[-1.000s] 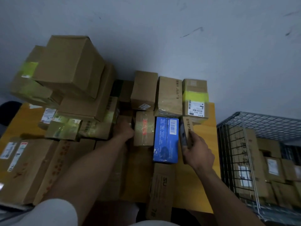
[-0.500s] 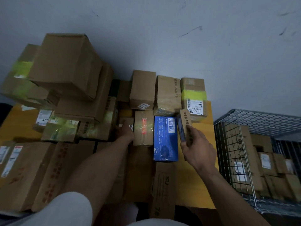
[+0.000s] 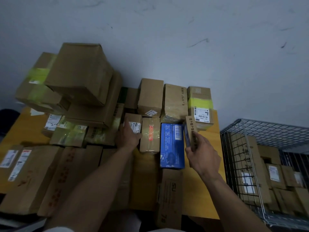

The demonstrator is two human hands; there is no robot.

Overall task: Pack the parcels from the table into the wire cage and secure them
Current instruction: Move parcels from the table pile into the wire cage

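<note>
Bare forearms [image 3: 93, 181] behind left hand [image 3: 128, 138] and right hand [image 3: 203, 156]. Pale short sleeve [image 3: 56, 229] well back of the left hand (white or light grey; dim light). Same pale cloth [image 3: 160, 230] low between the arms.

A parcel sorting room: labelled boxes [image 3: 80, 72] piled on a table [image 3: 202, 190], a wire cage [image 3: 260, 129] beside it.
</note>
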